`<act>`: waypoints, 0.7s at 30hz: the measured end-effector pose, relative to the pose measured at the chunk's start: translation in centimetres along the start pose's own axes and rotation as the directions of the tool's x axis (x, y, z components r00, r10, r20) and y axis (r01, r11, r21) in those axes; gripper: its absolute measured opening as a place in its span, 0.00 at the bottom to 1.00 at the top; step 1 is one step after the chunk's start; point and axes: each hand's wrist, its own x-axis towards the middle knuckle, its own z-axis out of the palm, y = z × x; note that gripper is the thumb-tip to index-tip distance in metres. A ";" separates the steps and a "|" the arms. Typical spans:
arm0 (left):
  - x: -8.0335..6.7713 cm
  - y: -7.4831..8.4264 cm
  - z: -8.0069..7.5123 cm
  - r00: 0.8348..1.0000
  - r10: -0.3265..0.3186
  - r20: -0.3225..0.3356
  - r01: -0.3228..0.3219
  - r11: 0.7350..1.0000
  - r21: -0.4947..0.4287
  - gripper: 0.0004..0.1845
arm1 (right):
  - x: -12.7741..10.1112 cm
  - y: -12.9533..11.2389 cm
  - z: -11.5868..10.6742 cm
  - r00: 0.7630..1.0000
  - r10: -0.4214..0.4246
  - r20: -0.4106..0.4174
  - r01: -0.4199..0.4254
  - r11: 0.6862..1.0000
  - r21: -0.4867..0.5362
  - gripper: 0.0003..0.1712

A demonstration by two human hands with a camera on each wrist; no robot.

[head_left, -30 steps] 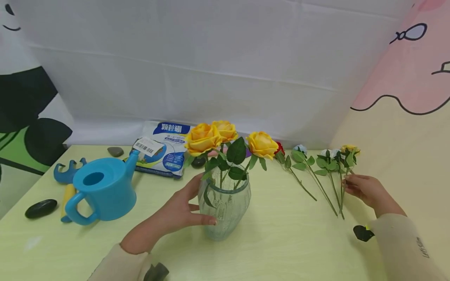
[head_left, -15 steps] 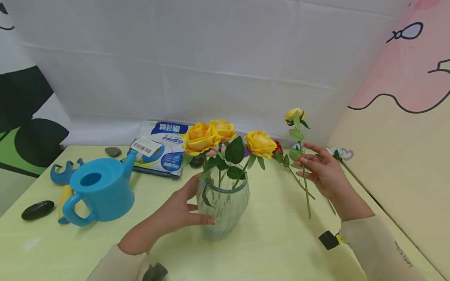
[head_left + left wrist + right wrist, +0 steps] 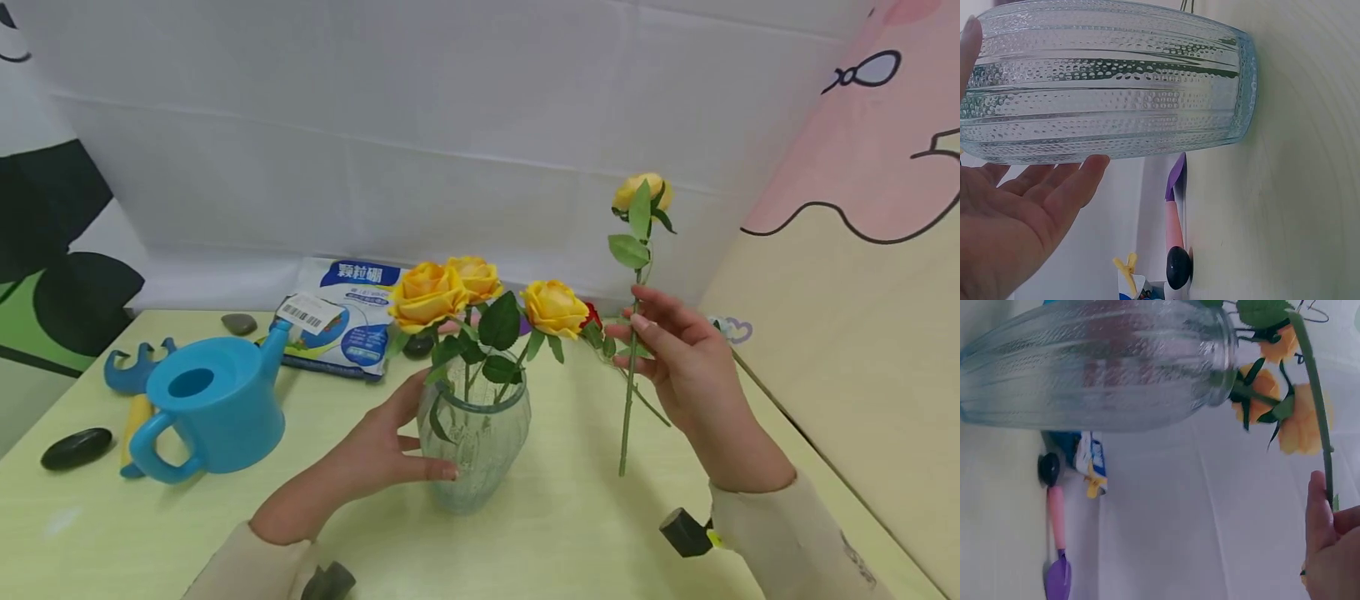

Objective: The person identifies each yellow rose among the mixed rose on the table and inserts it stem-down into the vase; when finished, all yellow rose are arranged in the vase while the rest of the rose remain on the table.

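Note:
A ribbed glass vase [image 3: 480, 450] stands upright on the table, with several large yellow roses [image 3: 429, 296] in it. My left hand [image 3: 382, 446] holds the vase around its left side, thumb in front; the left wrist view shows its fingertips [image 3: 1094, 164] against the glass [image 3: 1116, 87]. To the right of the vase, my right hand [image 3: 690, 375] pinches the stem of another yellow rose [image 3: 642, 196] between thumb and fingers. This rose is upright, raised off the table, bloom on top. In the right wrist view its green stem [image 3: 1317, 394] passes near the vase's mouth.
At left stand a blue watering can [image 3: 213, 408], a blue rake head [image 3: 129, 372] with a yellow handle, and a black stone [image 3: 77, 448]. A printed bag [image 3: 341, 312] lies behind. A red rose [image 3: 592, 317] lies behind my right hand. A purple-and-pink toy shovel [image 3: 1057, 519] lies behind the vase.
My right hand has lifted the yellow rose from the flowers lying at the right, brought it left toward the vase and raised it upright. My left hand stays on the vase.

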 end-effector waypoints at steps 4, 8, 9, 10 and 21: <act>0.0 0.0 0.0 1.000 0.006 0.002 -0.006 1.000 -0.011 0.53 | -0.3 -1.5 2.7 0.994 -0.109 -0.027 0.109 0.994 -0.003 0.15; 0.0 -0.1 0.1 1.000 0.008 0.004 -0.007 1.000 -0.016 0.52 | -0.1 -1.9 5.3 0.972 -0.222 -0.081 0.223 0.975 0.002 0.17; 0.0 -0.1 0.1 1.000 0.009 0.005 -0.009 1.000 -0.017 0.52 | -0.1 -1.8 5.9 0.964 -0.249 -0.097 0.251 0.968 0.006 0.18; 0.0 -0.2 0.1 1.000 0.011 0.004 -0.011 1.000 -0.018 0.52 | 0.0 -1.6 6.3 0.954 -0.278 -0.114 0.282 0.959 0.017 0.18; 0.1 -0.1 0.0 1.000 0.020 0.006 -0.020 1.000 -0.019 0.52 | 1.6 2.1 8.2 0.761 -0.647 -0.046 0.639 0.760 -0.122 0.15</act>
